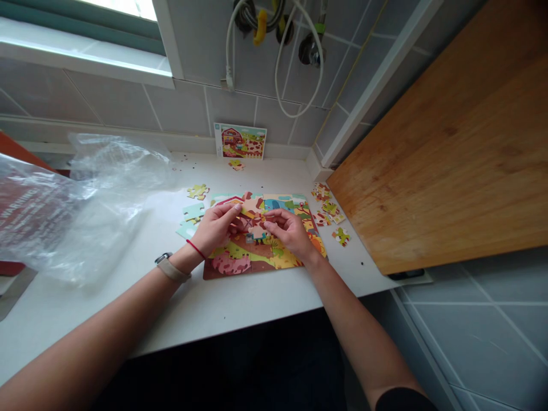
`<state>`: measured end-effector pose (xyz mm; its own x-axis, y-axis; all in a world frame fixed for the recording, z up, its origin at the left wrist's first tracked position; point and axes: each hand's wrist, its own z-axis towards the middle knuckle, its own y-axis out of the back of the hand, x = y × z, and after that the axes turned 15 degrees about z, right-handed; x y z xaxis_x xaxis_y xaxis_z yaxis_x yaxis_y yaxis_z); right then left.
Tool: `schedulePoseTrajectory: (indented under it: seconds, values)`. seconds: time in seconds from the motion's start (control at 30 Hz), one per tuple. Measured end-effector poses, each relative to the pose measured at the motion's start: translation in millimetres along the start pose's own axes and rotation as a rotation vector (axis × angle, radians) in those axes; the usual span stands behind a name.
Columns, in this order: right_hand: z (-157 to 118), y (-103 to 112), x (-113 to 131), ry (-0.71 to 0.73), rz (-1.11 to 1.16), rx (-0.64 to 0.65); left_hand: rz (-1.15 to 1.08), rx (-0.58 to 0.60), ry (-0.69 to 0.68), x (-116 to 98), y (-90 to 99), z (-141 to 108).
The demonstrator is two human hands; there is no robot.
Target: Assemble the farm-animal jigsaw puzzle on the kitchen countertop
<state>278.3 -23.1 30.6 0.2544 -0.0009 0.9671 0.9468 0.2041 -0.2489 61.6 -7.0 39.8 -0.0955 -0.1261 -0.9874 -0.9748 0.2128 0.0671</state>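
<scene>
A farm-scene jigsaw puzzle (257,257) lies partly assembled on the white counter (240,302), with gaps in its upper part. My left hand (216,228) pinches a yellow jigsaw piece (246,212) over the puzzle. My right hand (291,231) rests on the puzzle's right side, thumb and forefinger closed on a small piece that my fingers mostly hide. Loose pieces lie in a pile (327,208) to the right and in a pale stack (190,221) to the left. A picture card of the farm scene (240,141) leans against the wall.
A crumpled clear plastic bag (85,211) lies on the counter's left side. A large wooden board (436,142) leans at the right. White hoses (278,57) hang on the grey tiled wall (180,108) behind, below a window (81,40). The counter's front edge runs below my arms.
</scene>
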Motion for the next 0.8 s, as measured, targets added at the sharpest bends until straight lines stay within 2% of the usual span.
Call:
schedulePoseTrajectory:
  seconds: [0.17,0.33,0.4,0.53,0.7,0.8]
  values:
    - [-0.8,-2.3,-1.2,-0.008,0.023,0.013,0.272,-0.064,-0.08,-8.4,11.3,0.6]
    - [-2.6,0.8,0.0,-0.015,-0.013,0.0,0.992,-0.11,-0.289,-3.7,23.1,4.1]
    - [-2.1,8.8,1.5,0.01,-0.039,-0.035,1.147,-0.097,-0.352,0.1,24.6,5.8]
    - [-2.3,35.4,4.9,0.079,-0.145,-0.158,1.242,-0.098,-0.437,6.3,27.1,9.1]
    - [-12.4,71.2,8.7,0.214,-0.598,-0.318,1.312,-0.22,-0.283,11.8,31.5,10.5]
    - [-19.9,92.6,13.3,0.324,-0.785,-0.407,1.312,-0.238,-0.266,12.4,31.3,10.0]
